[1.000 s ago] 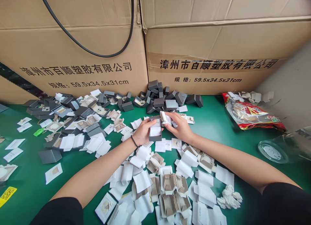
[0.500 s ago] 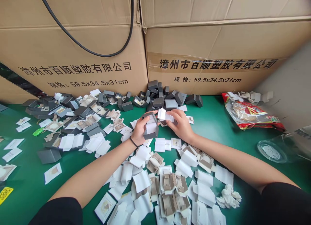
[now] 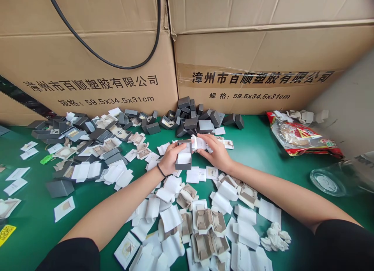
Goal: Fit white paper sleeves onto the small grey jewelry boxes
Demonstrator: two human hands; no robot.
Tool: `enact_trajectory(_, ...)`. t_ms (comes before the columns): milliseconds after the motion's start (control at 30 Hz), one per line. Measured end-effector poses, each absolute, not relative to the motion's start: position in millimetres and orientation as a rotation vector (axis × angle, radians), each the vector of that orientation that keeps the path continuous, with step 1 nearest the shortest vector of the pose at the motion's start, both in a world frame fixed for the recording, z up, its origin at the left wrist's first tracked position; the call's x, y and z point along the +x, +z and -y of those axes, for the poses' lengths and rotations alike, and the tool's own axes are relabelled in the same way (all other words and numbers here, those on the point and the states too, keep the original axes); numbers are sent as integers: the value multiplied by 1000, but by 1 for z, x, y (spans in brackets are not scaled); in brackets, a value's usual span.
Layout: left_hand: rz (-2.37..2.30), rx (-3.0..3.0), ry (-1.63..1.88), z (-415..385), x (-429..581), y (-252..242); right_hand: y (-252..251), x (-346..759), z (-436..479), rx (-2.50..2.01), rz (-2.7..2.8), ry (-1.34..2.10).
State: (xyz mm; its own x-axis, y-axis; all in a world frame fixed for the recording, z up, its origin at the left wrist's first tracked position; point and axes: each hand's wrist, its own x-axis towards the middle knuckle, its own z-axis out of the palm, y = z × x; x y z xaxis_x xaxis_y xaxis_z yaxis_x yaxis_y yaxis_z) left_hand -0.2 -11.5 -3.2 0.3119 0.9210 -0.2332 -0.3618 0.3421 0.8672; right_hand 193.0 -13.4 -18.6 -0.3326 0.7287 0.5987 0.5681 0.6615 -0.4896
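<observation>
My left hand (image 3: 168,160) is closed round a small dark grey gift box (image 3: 183,166), which is uncovered and has a white lining or card inside. Just right of it, my right hand (image 3: 217,153) pinches a white folded card insert (image 3: 201,143), partly covered by the fingers. Below both hands lie small printed white cards (image 3: 193,174) and a heap of folded white and beige card inserts (image 3: 209,220). Behind the hands sits a pile of dark grey boxes (image 3: 190,124).
Left on the green table (image 3: 105,208) are more grey boxes (image 3: 60,187) mixed with white cards. Large cardboard cartons (image 3: 102,48) stand behind, with a black cable (image 3: 96,54) hanging down. To the right are a red food packet (image 3: 304,132), clear plastic container (image 3: 327,181) and crumpled tissue (image 3: 275,237).
The grey box has turned upright toward me and shifted slightly right in my left hand. My right hand has moved a little, and the white insert sits slightly lower.
</observation>
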Motion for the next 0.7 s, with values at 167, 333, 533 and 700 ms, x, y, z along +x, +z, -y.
enact_trajectory(167, -783, 784, 942, 10, -1, -3, -20, 193, 13, -947, 2059, 311)
enact_trajectory(333, -765, 797, 890, 10, -1, -5, -16, 192, 15, -947, 2056, 375)
enact_trajectory(533, -765, 827, 1039, 14, 3, -4, -12, 191, 16, -1099, 1994, 406)
enact_trajectory(700, -903, 983, 1232, 17, 8, -2, -11, 191, 16, -1200, 1861, 378)
